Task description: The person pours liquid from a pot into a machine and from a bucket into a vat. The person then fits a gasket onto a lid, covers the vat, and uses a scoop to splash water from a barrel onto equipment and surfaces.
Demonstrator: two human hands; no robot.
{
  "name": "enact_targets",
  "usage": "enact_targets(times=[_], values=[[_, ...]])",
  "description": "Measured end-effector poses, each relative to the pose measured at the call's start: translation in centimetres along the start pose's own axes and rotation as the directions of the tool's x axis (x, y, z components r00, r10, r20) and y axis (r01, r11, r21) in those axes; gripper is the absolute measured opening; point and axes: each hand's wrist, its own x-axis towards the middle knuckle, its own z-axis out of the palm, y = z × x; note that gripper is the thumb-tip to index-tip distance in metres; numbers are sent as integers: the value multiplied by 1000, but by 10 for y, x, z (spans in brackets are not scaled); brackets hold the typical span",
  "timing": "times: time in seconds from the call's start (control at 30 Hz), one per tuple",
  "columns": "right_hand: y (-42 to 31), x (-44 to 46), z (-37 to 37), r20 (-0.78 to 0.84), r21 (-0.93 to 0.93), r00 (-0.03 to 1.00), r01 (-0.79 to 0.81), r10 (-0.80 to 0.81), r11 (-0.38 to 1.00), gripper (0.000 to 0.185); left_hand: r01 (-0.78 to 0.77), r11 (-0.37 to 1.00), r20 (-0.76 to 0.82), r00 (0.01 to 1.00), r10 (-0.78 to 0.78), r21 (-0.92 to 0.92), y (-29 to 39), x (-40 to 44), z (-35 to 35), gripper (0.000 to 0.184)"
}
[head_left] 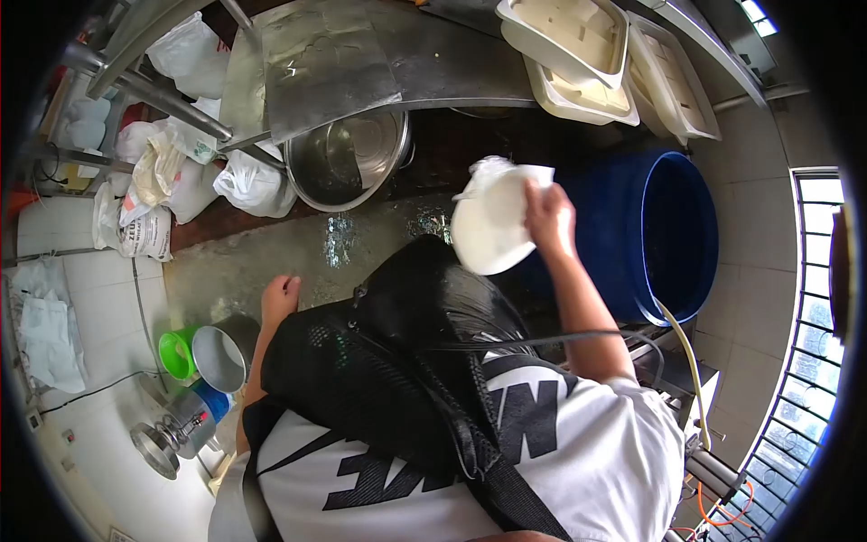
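A white, shallow, round vessel (pixel 492 221) is gripped at its right rim by my right hand (pixel 550 217), beside the blue barrel (pixel 601 230). Whitish, blurred stuff shows at the vessel's far edge; I cannot make out what it is. My left hand (pixel 281 298) hangs low over the wet floor (pixel 307 248), fingers curled, touching no object that I can see. A large round metal basin (pixel 339 163) stands beyond it, partly under the metal table (pixel 442 68).
White tubs (pixel 578 45) with pale blocks stand at the table's right end. Plastic bags (pixel 248 185) and sacks lie at the left. A green container (pixel 177 354), a grey pot (pixel 219 359) and a metal machine (pixel 185 425) are at lower left. A pale hose (pixel 691 352) hangs from the barrel.
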Motion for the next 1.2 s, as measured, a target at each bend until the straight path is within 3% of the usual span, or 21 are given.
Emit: enact_targets(times=[0.1, 0.13, 0.17, 0.2, 0.27, 0.3, 0.33, 0.4, 0.53, 0.6, 0.67, 0.73, 0.8, 0.83, 0.9, 1.0, 1.03, 1.1, 1.13, 1.17, 1.2], values=[[38, 43, 124, 203, 122, 928, -340, 312, 932, 64, 16, 1000, 1, 1000, -16, 7, -20, -8, -9, 36], [50, 56, 156, 246, 53, 904, -372, 349, 927, 65, -7, 1000, -24, 1000, 7, 11, -19, -13, -16, 35], [40, 62, 173, 324, 150, 792, -583, 517, 799, 57, -27, 999, -47, 998, 28, 16, -17, -18, -23, 35], [53, 78, 189, 330, 152, 789, -586, 518, 796, 57, -25, 999, -47, 999, 26, 23, -15, -23, -30, 35], [87, 100, 219, 504, 458, 624, -779, 597, 428, 38, -11, 1000, -66, 998, 13, 29, -12, -33, -40, 34], [91, 106, 212, 567, 406, 562, -827, 602, 389, 20, -14, 999, -59, 998, 16, 36, -15, -36, -42, 34], [103, 114, 213, 565, 407, 558, -829, 608, 382, 20, 12, 998, -61, 998, -8, 66, -19, -39, -44, 33], [157, 142, 218, 732, 473, 458, -874, 504, 107, 16, 34, 995, -54, 998, -28, 98, -21, -41, -44, 33], [216, 182, 190, 796, 593, 502, -761, 339, -265, 15, 46, 994, -91, 995, -37, 99, -20, -32, -37, 33], [164, 166, 122, 741, 659, 585, -728, 328, -191, 31, 46, 995, -93, 995, -37, 88, -16, -25, -30, 33], [145, 162, 69, 668, 735, 663, -660, 339, -156, 32, 28, 997, -32, 999, -26, 67, 2, -8, -23, 33], [117, 151, 2, 473, 838, 767, -543, 434, 45, 35, 7, 999, -32, 999, -6, 36, 42, 3, -19, 33], [105, 135, -80, 219, 903, 888, -341, 404, 261, 38, -7, 1000, -32, 999, 7, 7, 70, 13, -10, 34], [116, 132, -122, 87, 943, 933, -191, 349, 273, 40, -13, 1000, -14, 1000, 12, -3, 80, 21, -6, 34], [106, 118, -226, 1, 914, 946, -131, 323, 383, 36, -17, 1000, 2, 1000, 17, -15, 105, 30, 4, 35], [91, 80, -353, -274, 784, 880, -29, 387, 620, 40, -47, 998, 0, 999, 47, 44, 141, 36, 19, 35], [72, 74, -363, -562, 565, 764, 76, 316, 822, 39, -79, 995, -4, 997, 80, 56, 144, 41, 29, 35], [103, 84, -390, -613, 259, 772, -1, 165, 966, 31, -123, 990, -6, 992, 124, 70, 156, 49, 46, 34], [151, 104, -402, -519, -70, 854, -76, 28, 995, 28, -135, 990, -8, 991, 135, 38, 163, 53, 54, 33], [208, 122, -409, -306, -642, 931, -45, -201, 766, 27, -145, 989, -11, 989, 145, 6, 172, 55, 60, 32], [277, 140, -404, 61, -971, 912, 148, -406, 188, 28, -152, 988, -12, 988, 153, 8, 182, 57, 64, 32]])
